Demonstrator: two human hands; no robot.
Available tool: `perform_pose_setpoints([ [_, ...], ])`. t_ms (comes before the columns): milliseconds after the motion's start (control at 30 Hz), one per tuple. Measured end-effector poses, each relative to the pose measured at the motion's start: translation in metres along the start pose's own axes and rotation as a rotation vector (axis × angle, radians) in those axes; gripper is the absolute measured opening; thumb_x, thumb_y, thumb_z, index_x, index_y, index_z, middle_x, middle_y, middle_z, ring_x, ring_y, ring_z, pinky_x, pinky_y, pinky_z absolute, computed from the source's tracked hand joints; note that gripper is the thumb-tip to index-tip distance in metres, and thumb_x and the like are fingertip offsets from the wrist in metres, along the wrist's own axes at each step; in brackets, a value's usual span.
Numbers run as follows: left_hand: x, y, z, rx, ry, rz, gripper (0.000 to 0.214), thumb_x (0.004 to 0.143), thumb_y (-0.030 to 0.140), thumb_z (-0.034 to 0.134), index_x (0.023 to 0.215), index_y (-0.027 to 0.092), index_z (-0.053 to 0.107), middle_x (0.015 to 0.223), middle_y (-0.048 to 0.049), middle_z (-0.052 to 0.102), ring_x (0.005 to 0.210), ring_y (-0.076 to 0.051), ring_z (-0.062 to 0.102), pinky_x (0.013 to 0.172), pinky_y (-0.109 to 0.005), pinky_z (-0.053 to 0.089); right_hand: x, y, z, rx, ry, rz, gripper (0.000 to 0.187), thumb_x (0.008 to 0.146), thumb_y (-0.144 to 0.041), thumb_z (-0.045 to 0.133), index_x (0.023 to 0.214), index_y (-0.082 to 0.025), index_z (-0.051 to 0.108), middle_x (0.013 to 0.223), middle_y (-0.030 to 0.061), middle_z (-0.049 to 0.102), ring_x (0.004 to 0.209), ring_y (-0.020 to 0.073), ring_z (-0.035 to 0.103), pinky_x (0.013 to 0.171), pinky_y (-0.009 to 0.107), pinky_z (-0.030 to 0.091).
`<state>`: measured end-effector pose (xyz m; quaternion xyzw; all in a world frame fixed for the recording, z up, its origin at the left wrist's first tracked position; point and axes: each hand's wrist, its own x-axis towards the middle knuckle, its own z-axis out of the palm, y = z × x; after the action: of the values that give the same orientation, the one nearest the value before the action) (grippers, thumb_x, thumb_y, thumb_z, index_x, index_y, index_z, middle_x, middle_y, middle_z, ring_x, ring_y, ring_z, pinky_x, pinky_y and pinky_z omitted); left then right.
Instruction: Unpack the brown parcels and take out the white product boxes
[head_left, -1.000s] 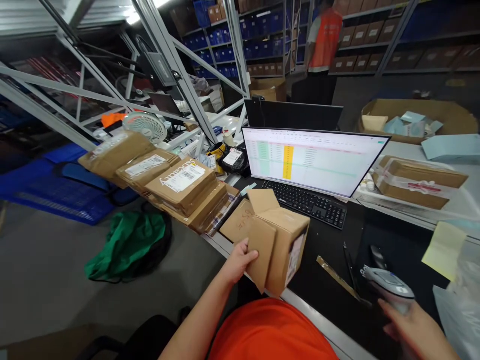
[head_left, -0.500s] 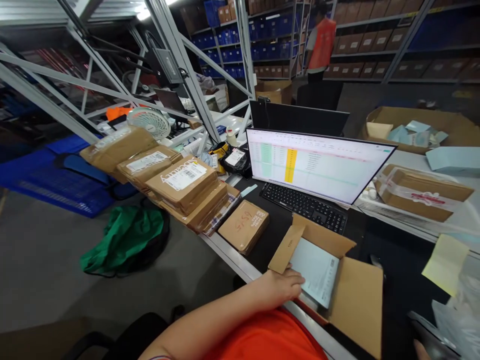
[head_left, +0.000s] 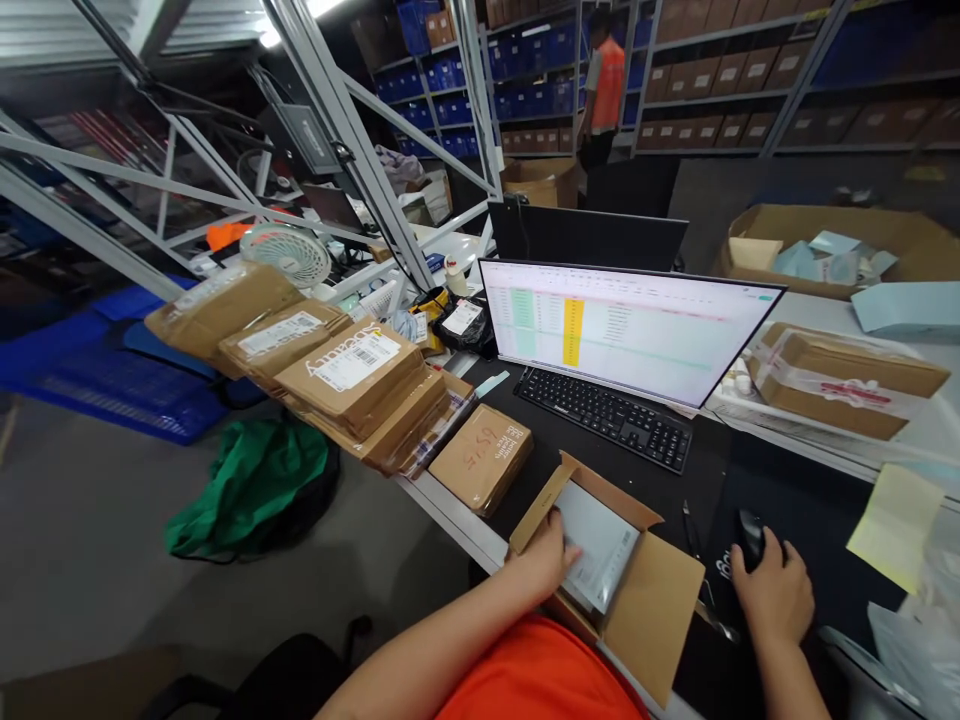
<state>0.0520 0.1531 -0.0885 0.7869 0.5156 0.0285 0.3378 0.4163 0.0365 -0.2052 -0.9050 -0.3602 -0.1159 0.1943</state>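
Observation:
My left hand [head_left: 541, 558] grips the near-left side of an open cardboard box [head_left: 651, 610], its fingers at the side flap and its thumb over the contents. Inside the box lies a flat, pale blue package [head_left: 598, 540] with small print along one edge. The box sits at the desk's front edge, with one large flap folded out to the right. My right hand [head_left: 776, 590] is closed over a black computer mouse [head_left: 750, 538] on the dark mat. Tweezers or a similar thin tool [head_left: 690, 528] lie between box and mouse.
A monitor [head_left: 622, 325] with a spreadsheet stands behind a black keyboard [head_left: 607, 415]. Stacked brown parcels [head_left: 352, 375] and a smaller stack of cardboard boxes [head_left: 480, 460] line the left. At right are a yellow note [head_left: 896, 525] and a taped carton [head_left: 847, 380]. A person [head_left: 604, 90] stands near the shelves.
My right hand has come from the lower right edge onto the mouse. The open box has shifted left and toward me, with my left hand still at its side. The distant person has turned and moved left.

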Motion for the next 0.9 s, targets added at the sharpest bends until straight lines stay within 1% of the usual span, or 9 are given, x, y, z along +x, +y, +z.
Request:
perform_pose_setpoints([
  [133, 0.015, 0.025, 0.003, 0.132, 0.06, -0.12, 0.092, 0.085, 0.048, 0.07, 0.156, 0.003, 0.034, 0.155, -0.0322, 0.041, 0.144, -0.048, 0.038, 0.119, -0.056, 0.03, 0.0, 0.008, 0.008, 0.014, 0.079, -0.066, 0.064, 0.091, -0.053, 0.053, 0.139, -0.011, 0.06, 0.144, 0.0275, 0.05, 0.115, 0.044, 0.061, 0.086, 0.052, 0.052],
  [200, 0.023, 0.03, 0.002, 0.238, 0.08, -0.136, 0.094, 0.086, 0.049, 0.069, 0.157, 0.001, 0.03, 0.154, -0.0333, 0.04, 0.142, -0.048, 0.041, 0.116, -0.056, 0.034, 0.003, 0.009, 0.01, 0.023, 0.068, -0.122, 0.061, 0.093, -0.051, 0.051, 0.138, -0.011, 0.061, 0.146, 0.0262, 0.049, 0.117, 0.0427, 0.06, 0.089, 0.052, 0.051],
  [300, 0.036, 0.036, 0.004, 0.417, 0.064, -0.139, 0.09, 0.088, 0.048, 0.068, 0.156, -0.001, 0.034, 0.151, -0.0351, 0.044, 0.136, -0.048, 0.047, 0.111, -0.056, 0.04, 0.006, 0.011, 0.014, 0.038, 0.053, -0.157, 0.055, 0.095, -0.046, 0.047, 0.135, -0.012, 0.064, 0.146, 0.024, 0.05, 0.12, 0.0407, 0.059, 0.093, 0.052, 0.05],
  [367, 0.044, 0.041, 0.009, 0.517, 0.039, -0.097, 0.088, 0.088, 0.046, 0.07, 0.158, 0.006, 0.035, 0.153, -0.0312, 0.044, 0.139, -0.048, 0.044, 0.114, -0.058, 0.036, 0.006, 0.013, 0.018, 0.052, 0.062, -0.152, 0.054, 0.094, -0.044, 0.047, 0.134, -0.011, 0.064, 0.146, 0.0239, 0.049, 0.122, 0.04, 0.057, 0.095, 0.051, 0.049],
  [433, 0.05, 0.046, 0.015, 0.573, 0.012, 0.0, 0.088, 0.087, 0.041, 0.073, 0.16, 0.013, 0.033, 0.158, -0.0248, 0.041, 0.146, -0.046, 0.035, 0.121, -0.057, 0.027, 0.005, 0.015, 0.021, 0.066, 0.069, -0.152, 0.054, 0.094, -0.043, 0.048, 0.135, -0.011, 0.064, 0.147, 0.0243, 0.048, 0.124, 0.0397, 0.056, 0.097, 0.051, 0.048],
  [533, 0.062, 0.054, 0.017, 0.581, -0.089, 0.081, 0.094, 0.082, 0.038, 0.078, 0.159, 0.009, 0.033, 0.16, -0.0239, 0.039, 0.151, -0.044, 0.027, 0.126, -0.052, 0.02, 0.005, 0.018, 0.024, 0.08, 0.067, -0.148, 0.053, 0.094, -0.042, 0.049, 0.135, -0.012, 0.063, 0.147, 0.0242, 0.047, 0.127, 0.0403, 0.053, 0.1, 0.052, 0.046],
  [633, 0.075, 0.06, 0.01, 0.595, -0.17, 0.025, 0.107, 0.071, 0.045, 0.087, 0.156, 0.004, 0.037, 0.155, -0.0288, 0.043, 0.148, -0.046, 0.032, 0.124, -0.051, 0.023, 0.005, 0.019, 0.026, 0.084, 0.065, -0.144, 0.052, 0.094, -0.042, 0.05, 0.136, -0.014, 0.063, 0.148, 0.0244, 0.047, 0.129, 0.0412, 0.052, 0.101, 0.054, 0.045],
  [767, 0.085, 0.061, -0.009, 0.677, -0.23, -0.018, 0.118, 0.063, 0.061, 0.088, 0.157, 0.014, 0.036, 0.157, -0.0236, 0.041, 0.143, -0.039, 0.039, 0.119, -0.047, 0.031, 0.006, 0.017, 0.024, 0.085, 0.074, -0.139, 0.052, 0.096, -0.043, 0.048, 0.135, -0.013, 0.065, 0.147, 0.0255, 0.048, 0.129, 0.0415, 0.052, 0.101, 0.055, 0.046],
  [900, 0.085, 0.052, -0.029, 0.658, -0.287, 0.086, 0.119, 0.053, 0.066, 0.091, 0.15, 0.015, 0.045, 0.149, -0.021, 0.048, 0.132, -0.036, 0.045, 0.112, -0.043, 0.036, 0.006, 0.016, 0.022, 0.081, 0.076, -0.126, 0.052, 0.096, -0.043, 0.047, 0.134, -0.013, 0.066, 0.146, 0.0256, 0.049, 0.128, 0.0416, 0.053, 0.1, 0.056, 0.046],
])
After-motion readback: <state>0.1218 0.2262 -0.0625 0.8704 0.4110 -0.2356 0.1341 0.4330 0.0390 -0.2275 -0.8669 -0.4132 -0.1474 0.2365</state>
